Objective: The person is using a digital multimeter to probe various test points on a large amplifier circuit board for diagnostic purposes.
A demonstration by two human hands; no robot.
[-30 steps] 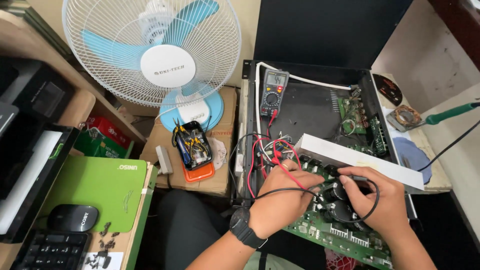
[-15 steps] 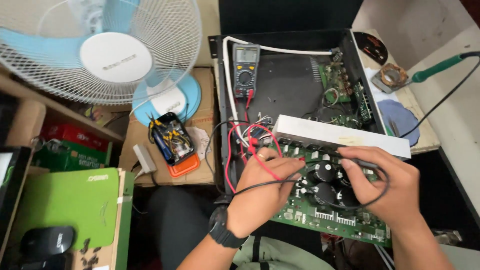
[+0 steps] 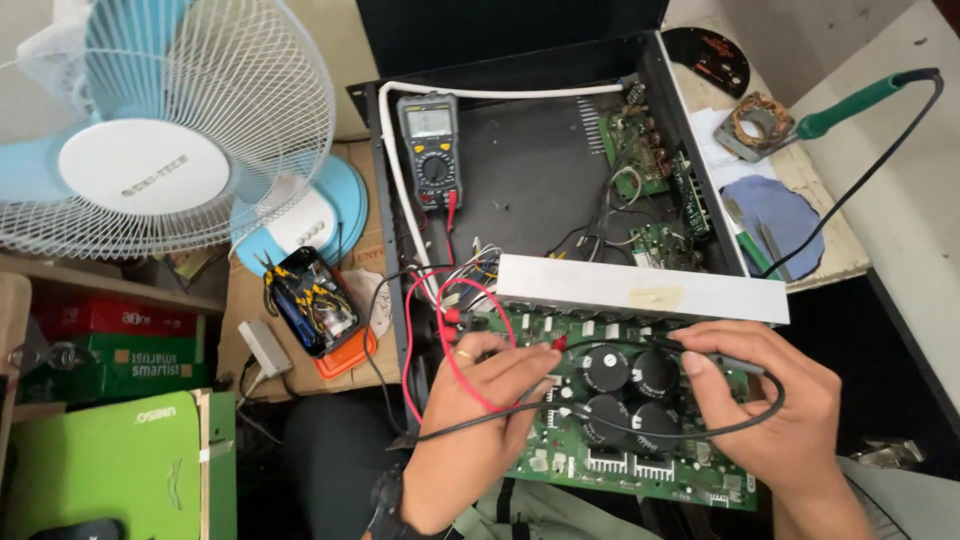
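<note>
A green circuit board (image 3: pixel 620 440) with several black cylindrical capacitors (image 3: pixel 632 392) lies at the front of an open black metal chassis (image 3: pixel 530 190). My left hand (image 3: pixel 478 420) pinches the red meter probe (image 3: pixel 548 346) and touches its tip to the board. My right hand (image 3: pixel 770 410) holds the black probe (image 3: pixel 715 356) down on the board near the capacitors. Red and black leads (image 3: pixel 425 350) run back to a grey and yellow multimeter (image 3: pixel 432 148) lying inside the chassis. A long aluminium heatsink bar (image 3: pixel 640 288) crosses just behind both hands.
A white and blue desk fan (image 3: pixel 160 150) stands at the left. Beside it sits an orange tray of small tools (image 3: pixel 318 305) on a cardboard box. A green-handled soldering iron (image 3: pixel 860 100) and a wire coil (image 3: pixel 758 120) lie at the right. Green and red boxes (image 3: pixel 110 350) are stacked lower left.
The view has swung right and down, so the keyboard and mouse at the left left the frame. Both hands stay on the probes over the board.
</note>
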